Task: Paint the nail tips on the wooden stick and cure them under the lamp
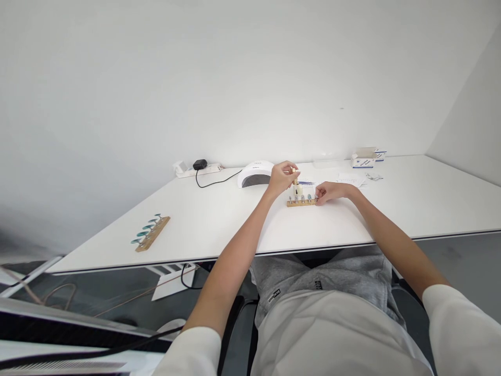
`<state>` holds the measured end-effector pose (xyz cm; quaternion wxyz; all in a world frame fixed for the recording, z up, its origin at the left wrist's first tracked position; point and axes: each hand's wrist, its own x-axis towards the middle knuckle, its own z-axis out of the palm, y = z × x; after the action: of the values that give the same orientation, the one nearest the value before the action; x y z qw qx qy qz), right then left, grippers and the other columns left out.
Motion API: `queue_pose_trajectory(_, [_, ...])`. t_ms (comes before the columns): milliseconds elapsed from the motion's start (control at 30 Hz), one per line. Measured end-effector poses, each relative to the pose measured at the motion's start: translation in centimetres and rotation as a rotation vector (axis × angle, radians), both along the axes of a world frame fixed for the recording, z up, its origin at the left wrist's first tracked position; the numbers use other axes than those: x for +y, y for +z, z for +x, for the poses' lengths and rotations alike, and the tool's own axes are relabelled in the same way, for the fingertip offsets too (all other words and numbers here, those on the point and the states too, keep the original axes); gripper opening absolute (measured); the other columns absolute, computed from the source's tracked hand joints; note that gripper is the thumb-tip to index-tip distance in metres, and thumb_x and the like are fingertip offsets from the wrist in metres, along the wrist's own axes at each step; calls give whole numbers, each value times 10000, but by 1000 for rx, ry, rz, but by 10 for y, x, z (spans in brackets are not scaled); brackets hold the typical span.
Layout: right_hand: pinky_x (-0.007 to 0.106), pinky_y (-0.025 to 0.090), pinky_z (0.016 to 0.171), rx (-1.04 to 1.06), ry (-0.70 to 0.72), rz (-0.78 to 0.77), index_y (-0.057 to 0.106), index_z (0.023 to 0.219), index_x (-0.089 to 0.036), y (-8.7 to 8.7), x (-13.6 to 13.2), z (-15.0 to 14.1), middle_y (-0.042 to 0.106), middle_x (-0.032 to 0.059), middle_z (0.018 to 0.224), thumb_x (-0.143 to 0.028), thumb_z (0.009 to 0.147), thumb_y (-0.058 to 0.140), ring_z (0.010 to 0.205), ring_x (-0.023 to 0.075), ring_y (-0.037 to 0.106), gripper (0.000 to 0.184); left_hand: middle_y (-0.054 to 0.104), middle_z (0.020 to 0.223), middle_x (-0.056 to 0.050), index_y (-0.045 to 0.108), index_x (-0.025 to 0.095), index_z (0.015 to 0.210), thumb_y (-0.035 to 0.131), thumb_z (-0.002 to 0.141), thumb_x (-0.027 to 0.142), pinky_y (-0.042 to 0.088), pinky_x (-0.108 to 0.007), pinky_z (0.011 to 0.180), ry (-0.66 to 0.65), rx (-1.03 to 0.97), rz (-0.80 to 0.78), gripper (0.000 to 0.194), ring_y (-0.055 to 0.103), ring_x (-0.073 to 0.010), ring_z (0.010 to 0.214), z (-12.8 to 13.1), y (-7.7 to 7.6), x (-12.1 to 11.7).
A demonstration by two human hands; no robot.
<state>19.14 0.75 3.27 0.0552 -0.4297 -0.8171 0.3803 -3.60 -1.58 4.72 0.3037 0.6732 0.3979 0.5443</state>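
White lamp (255, 170) (corded) stands beside left hand (282, 178); wooden rack (300, 204) fronts bottle (299, 189).

Strips (301, 204) look matt wood w/ shiny stems (302, 200) (metal by looks), tabletop (313, 228) smooth, lamp (256, 166) glossy plastic, shorts (354, 274) matt cloth.

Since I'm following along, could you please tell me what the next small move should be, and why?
Probably lift the gold cap straight up: the left hand grips it just above the bottle, while the right hand is at one end of the nearby wooden strip. I cannot tell whether it is unscrewed.
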Motion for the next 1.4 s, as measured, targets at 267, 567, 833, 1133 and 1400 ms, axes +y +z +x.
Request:
queue_pose_trajectory(267, [297, 450, 717, -2, 2, -7, 593, 771, -202, 0, 0, 0, 675, 25, 814, -421, 578, 802, 803, 201, 615, 359, 562, 529, 26, 600, 147, 743, 710, 694, 240, 301, -206, 340, -168, 13, -91, 152, 436, -59, 328, -1, 1, -3])
queue_pose_trajectory(567, [299, 450, 720, 4, -10, -16, 582, 743, -201, 5, -5, -3, 673, 16, 783, -417, 539, 815, 790, 198, 614, 378, 541, 498, 41, 594, 156, 748, 686, 691, 227, 305, -206, 355, -154, 80, -79, 129, 400, -51, 320, 1, -1, -4])
queue_pose_trajectory(833, [297, 446, 711, 11, -10, -24, 585, 745, -205, 4, -4, -2, 667, 11, 780, -416, 545, 816, 775, 192, 607, 371, 518, 501, 49, 575, 167, 740, 653, 680, 222, 294, -208, 352, -69, 80, -60, 112, 395, -54, 329, 4, -2, -3])
queue_pose_trajectory(1133, [298, 451, 708, -3, -2, -5, 593, 771, -200, 2, -2, -1, 676, 30, 816, -428, 561, 814, 789, 198, 612, 380, 543, 574, 29, 583, 161, 751, 649, 685, 213, 327, -200, 366, 5, 88, -16, 106, 428, -54, 382, 3, -5, 1])
queue_pose_trajectory(1400, [293, 453, 688, -9, -11, 5, 599, 763, -205, 1, -1, 0, 686, 28, 809, -438, 550, 821, 780, 200, 619, 385, 546, 571, 32, 594, 163, 762, 650, 694, 214, 318, -186, 356, 24, 29, -13, 102, 447, -53, 387, 1, -2, 0])
